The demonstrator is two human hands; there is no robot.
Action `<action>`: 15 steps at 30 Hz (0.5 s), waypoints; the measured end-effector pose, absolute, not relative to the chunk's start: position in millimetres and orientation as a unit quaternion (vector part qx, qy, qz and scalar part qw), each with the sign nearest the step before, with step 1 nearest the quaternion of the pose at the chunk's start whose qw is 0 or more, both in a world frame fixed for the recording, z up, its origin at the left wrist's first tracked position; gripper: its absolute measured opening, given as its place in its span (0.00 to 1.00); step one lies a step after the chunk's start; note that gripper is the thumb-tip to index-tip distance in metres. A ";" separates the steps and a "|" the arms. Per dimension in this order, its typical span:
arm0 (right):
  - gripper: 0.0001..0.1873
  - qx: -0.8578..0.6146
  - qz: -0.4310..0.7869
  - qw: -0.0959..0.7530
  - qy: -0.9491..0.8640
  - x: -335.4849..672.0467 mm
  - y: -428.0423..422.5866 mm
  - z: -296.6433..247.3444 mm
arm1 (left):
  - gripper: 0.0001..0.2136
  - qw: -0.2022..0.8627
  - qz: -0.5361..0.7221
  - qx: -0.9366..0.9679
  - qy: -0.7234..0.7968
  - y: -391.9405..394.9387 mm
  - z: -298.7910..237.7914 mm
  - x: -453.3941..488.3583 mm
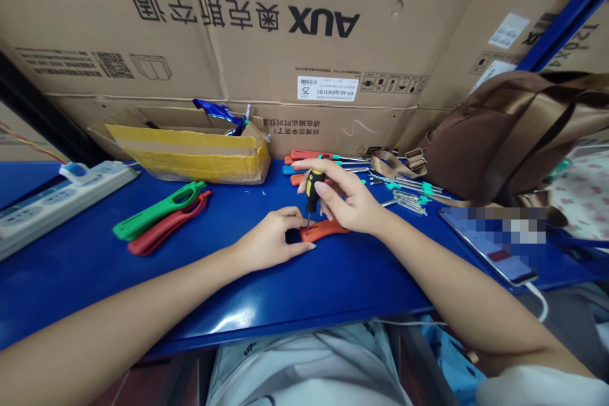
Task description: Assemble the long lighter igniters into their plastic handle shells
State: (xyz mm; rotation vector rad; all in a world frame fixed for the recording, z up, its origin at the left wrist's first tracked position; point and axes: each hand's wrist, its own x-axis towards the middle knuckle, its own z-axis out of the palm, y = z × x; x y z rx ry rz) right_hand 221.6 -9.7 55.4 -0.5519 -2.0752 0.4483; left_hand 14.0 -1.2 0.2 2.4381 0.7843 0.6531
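My right hand (351,200) is closed around the black-and-yellow grip of a small screwdriver (313,193), held nearly upright. The screwdriver's tip meets an orange plastic handle (328,229) lying on the blue table (375,282). At the handle's left end, my left hand (272,238) pinches it between thumb and fingers. Part of the handle's right side is hidden behind my right hand. Green handle shells (159,210) and red handle shells (166,227) of a similar shape lie to the left.
A yellow-taped cardboard box (200,155) stands at the back left, beside a white power strip (61,203). Behind my right hand lie several coloured handles with metal rods (413,185). A phone (495,247) and a brown bag (480,133) occupy the right. Large cartons (257,63) form the back wall.
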 end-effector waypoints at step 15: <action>0.19 -0.230 0.119 0.457 -0.851 218.1 -13.1 53.5 | 0.11 0.241 0.243 0.893 0.291 -2.2 1.0 12.4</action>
